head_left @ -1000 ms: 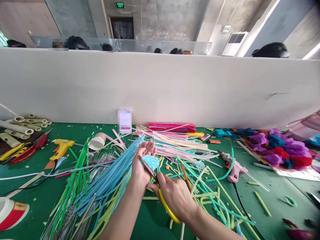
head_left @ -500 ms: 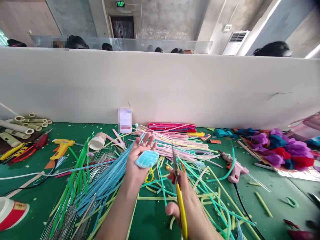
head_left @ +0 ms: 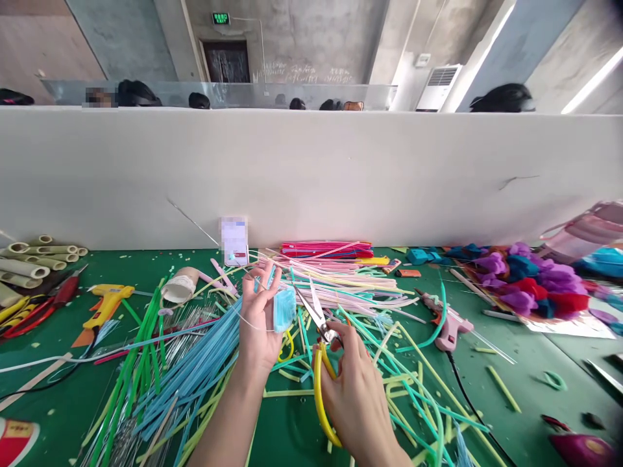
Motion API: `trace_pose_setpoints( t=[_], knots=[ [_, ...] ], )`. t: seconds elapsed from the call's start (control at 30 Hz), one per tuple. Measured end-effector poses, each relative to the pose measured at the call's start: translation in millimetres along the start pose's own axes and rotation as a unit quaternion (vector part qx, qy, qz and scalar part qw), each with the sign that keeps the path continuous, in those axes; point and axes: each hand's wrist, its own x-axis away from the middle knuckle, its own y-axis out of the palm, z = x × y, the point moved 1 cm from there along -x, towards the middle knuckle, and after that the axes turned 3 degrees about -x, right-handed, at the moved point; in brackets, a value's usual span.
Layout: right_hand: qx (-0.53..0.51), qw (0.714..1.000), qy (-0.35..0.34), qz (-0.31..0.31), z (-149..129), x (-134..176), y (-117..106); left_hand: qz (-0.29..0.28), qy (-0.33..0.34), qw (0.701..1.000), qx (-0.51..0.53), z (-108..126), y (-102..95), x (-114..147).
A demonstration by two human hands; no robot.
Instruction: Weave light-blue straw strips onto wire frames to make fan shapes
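My left hand [head_left: 257, 331] is raised over the middle of the table, its fingers closed on a light-blue fuzzy chenille piece [head_left: 284, 310], flat and fan-like, at the finger side. A thin pale wire loops around these fingers. My right hand [head_left: 354, 379] grips yellow-handled scissors [head_left: 327, 335] with the blades parted, tips up and left, close to the right of the blue piece. Beneath my left wrist lies a bundle of blue chenille stems [head_left: 195, 370]. Green and yellow-green stems lie scattered under both hands.
A phone [head_left: 234, 241] leans on the white partition [head_left: 311, 175]. A yellow glue gun [head_left: 111, 301] is at left, a pink one [head_left: 450, 327] at right, both with cords. Bamboo pieces [head_left: 43, 259], a paper cup [head_left: 180, 285] and purple and red fuzzy pieces [head_left: 525, 279] stand farther out.
The scissors' blades have gone from closed to parted and tilted left, nearer the blue piece. My left hand has turned the blue piece more upright. The view has shifted slightly right.
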Motion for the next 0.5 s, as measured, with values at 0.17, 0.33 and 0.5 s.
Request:
trace_pose_setpoints(
  t=[0.17,0.33,0.5],
  knots=[
    [0.019,1.0,-0.021,-0.006,-6,-2,4,-0.013,0.005,1.0,0.019,1,8.8,7],
    [0.03,0.999,-0.031,0.018,-8,-7,9,-0.006,0.01,0.999,0.041,2,16.8,15],
    [0.05,0.998,-0.026,0.023,-6,-14,8,0.0,0.02,0.999,0.041,0,20.3,18]
  ],
)
